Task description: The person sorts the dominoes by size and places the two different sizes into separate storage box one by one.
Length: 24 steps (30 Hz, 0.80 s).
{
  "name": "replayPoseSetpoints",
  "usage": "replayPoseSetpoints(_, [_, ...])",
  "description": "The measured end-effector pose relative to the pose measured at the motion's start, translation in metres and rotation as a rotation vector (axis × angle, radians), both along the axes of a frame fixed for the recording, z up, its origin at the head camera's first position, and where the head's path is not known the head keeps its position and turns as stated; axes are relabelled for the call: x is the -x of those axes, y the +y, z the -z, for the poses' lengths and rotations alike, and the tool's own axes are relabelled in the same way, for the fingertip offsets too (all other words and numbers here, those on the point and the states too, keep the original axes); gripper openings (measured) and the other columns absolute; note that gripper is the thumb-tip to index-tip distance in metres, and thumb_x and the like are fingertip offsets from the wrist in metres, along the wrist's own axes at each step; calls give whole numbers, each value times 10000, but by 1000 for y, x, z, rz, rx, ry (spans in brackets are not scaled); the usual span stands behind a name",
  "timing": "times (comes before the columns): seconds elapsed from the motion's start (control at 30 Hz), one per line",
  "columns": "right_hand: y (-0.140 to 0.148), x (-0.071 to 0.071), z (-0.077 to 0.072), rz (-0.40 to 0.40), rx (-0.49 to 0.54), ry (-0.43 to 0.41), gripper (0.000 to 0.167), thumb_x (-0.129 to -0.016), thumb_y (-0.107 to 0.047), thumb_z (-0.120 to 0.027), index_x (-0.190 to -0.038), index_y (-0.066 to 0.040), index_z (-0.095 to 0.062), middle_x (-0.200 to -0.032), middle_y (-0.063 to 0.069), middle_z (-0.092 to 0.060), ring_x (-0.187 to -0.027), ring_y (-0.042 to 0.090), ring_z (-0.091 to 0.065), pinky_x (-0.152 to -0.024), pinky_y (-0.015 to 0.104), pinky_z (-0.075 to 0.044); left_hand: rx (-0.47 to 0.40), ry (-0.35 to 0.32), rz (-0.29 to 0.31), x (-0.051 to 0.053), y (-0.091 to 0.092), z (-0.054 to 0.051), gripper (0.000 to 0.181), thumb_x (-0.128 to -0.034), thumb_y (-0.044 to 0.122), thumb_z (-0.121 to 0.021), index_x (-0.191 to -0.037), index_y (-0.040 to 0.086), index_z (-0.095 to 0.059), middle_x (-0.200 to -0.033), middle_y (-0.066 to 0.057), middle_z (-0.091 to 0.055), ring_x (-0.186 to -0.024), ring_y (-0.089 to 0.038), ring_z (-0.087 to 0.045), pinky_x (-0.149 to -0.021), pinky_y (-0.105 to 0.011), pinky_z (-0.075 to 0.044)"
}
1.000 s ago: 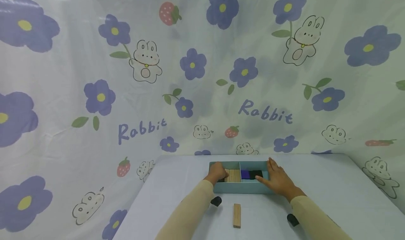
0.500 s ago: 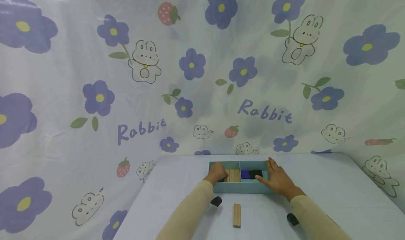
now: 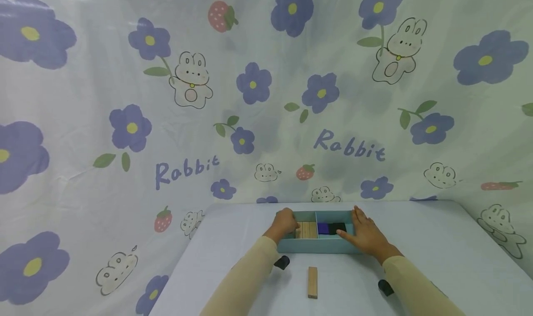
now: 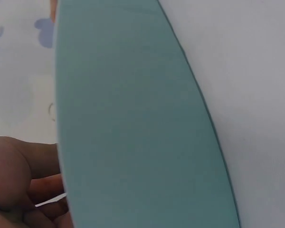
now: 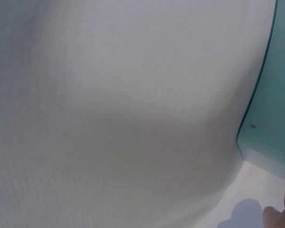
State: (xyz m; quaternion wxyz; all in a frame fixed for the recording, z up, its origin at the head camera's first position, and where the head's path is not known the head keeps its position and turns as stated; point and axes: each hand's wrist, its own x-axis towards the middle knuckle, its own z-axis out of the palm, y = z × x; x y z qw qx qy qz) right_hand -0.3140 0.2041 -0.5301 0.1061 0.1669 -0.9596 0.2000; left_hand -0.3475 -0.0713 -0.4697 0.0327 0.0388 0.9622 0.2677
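A pale teal two-compartment box sits on the table. Several light wooden blocks lie side by side in its left compartment; a purple block and black blocks are in the right one. My left hand is over the box's left end with bent fingers, fingertips by the leftmost wooden block; whether they hold anything is hidden. In the left wrist view its curled fingers are partly behind the box wall. My right hand rests on the box's right end, fingers straight, thumb reaching over the right compartment.
One wooden block lies alone on the white table, in front of the box and between the forearms. Small black objects show under each wrist. A patterned curtain hangs behind the table.
My left hand has shifted slightly up and to the left, showing more of the left compartment beside the blocks. The right hand and the loose block stay put.
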Motion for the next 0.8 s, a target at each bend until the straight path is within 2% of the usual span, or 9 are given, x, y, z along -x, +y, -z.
replayPoseSetpoints(0.13, [0,1,1,-5,-4,-8,1047,-915,-696,-435,-1452,176,-219,-1546,320,-149,-1409,475,-163,-1095,627,-176,-58,-3,12,-9,-4,-7,320,-844,83,-755,-1103,-78,-656,-997,-171,-673,-706,-181,-646,-710,-362,-563])
replayPoseSetpoints(0.23, [1,1,1,-6,-6,-17,1051,-915,-702,-426,-1456,173,-212,-1550,316,-137,-1411,473,-156,-1097,626,-172,-86,1,11,-14,-7,-9,369,-850,94,-754,-1152,-81,-637,-1070,-195,-662,-687,-171,-658,-730,-370,-565])
replayPoseSetpoints(0.4, [3,0,0,-3,-13,-17,1051,-916,-703,-419,-1456,174,-210,-1552,314,-131,-1413,472,-152,-1100,622,-167,-101,17,34,-21,-10,-6,339,-843,82,-757,-1132,-68,-660,-965,-140,-684,-644,-144,-647,-659,-315,-560])
replayPoseSetpoints(0.5, [3,-1,0,-10,-6,-14,1048,-917,-695,-431,-1450,181,-214,-1547,324,-132,-1407,483,-152,-1095,632,-162,-133,25,45,-25,-10,-6,330,-841,70,-756,-1131,-59,-669,-913,-109,-681,-681,-156,-653,-637,-309,-556])
replayPoseSetpoints(0.67, [3,1,1,-12,-9,-13,1051,-916,-696,-432,-1453,179,-208,-1550,323,-120,-1410,481,-146,-1098,629,-156,-185,62,76,-34,-7,-11,336,-847,73,-747,-1153,-44,-672,-895,-54,-672,-764,-168,-650,-682,-326,-557])
replayPoseSetpoints(0.8, [3,1,1,-9,-10,-20,1060,-910,-705,-432,-1458,174,-204,-1553,320,-113,-1415,475,-136,-1103,623,-149,-250,46,114,-44,-4,-16,331,-849,51,-733,-1153,-55,-659,-825,-14,-642,-672,-133,-628,-610,-291,-542])
